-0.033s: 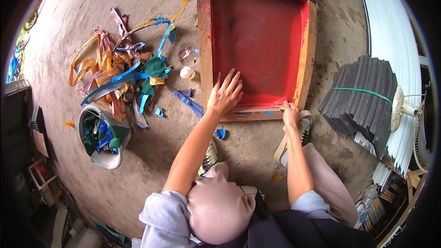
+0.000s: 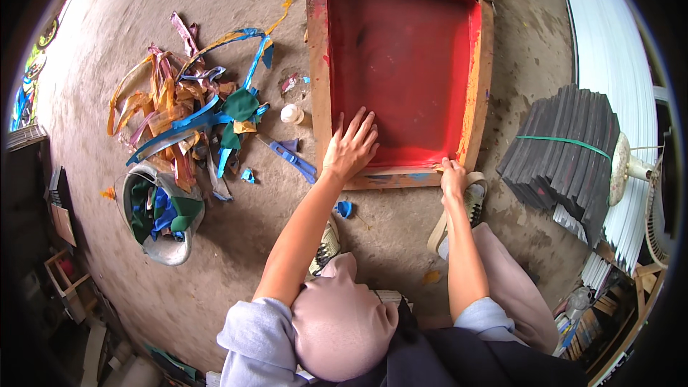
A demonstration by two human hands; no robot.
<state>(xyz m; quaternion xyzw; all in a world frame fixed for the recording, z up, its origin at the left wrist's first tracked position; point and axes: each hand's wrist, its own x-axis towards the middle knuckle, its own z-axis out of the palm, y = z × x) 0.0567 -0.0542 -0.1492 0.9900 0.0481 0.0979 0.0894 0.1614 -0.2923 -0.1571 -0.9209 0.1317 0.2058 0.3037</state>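
The left hand [image 2: 351,147] lies flat with spread fingers on the red frame [image 2: 401,64] to steady it, while the right hand [image 2: 453,175] pinches its lower corner edge.

I see the frame [image 2: 401,64] at twelve o'clock on the floor. The scrap pile [image 2: 190,118] lies at ten o'clock, the bucket [image 2: 161,215] below it. The stacked sheets [image 2: 566,154] sit at three o'clock.
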